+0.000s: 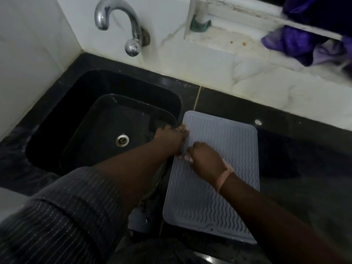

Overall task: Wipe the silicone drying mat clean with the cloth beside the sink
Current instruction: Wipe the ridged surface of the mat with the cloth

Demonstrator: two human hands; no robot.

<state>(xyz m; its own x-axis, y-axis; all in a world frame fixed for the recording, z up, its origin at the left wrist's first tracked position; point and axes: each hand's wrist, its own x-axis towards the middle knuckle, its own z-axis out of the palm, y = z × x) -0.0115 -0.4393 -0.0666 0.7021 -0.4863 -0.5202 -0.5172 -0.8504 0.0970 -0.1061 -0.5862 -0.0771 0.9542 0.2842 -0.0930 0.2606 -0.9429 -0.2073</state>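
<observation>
Fingers (185, 133) of both hands grip mat's (219, 168) left edge.

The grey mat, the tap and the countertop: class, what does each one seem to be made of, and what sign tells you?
Mat: probably silicone or soft rubber, matte grey, with moulded wavy ridges and rounded corners.
Tap: metal, likely chrome-plated, from its bright mirror-like highlights.
Countertop: seemingly polished dark stone such as granite, glossy, speckled, with a visible joint line.

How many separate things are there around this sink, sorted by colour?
Grey: 1, the drying mat
Purple: 1, the cloth on the ledge
Green: 1, the small piece on the ledge
Silver: 1, the tap
Black: 1, the sink
Total: 5
</observation>
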